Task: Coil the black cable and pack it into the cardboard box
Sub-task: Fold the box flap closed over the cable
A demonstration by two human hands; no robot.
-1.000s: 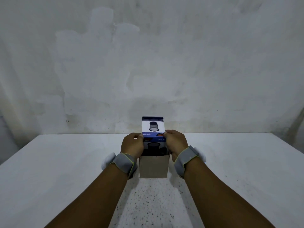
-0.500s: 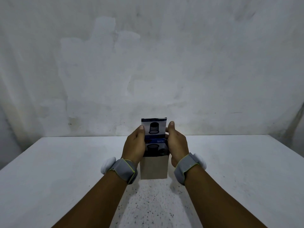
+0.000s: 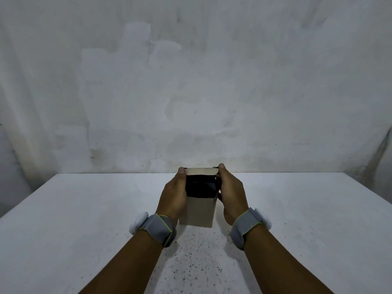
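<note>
Head view: my left hand [image 3: 172, 193] grips the left side of the cardboard box [image 3: 198, 211], thumb on the folding top flap [image 3: 201, 171]. Box stands on the worktop [image 3: 84, 219]. Black cable [image 3: 200, 187] looks dark inside, coil not discernible. Right hand [image 3: 231, 193] clamps the right side likewise. Risk: cable springs up, flap jams or creases.

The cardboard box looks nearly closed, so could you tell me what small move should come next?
Probably press the far flap down flat: both hands grip the cardboard box, thumbs on the half-folded flap, with the dark opening exposed.
</note>
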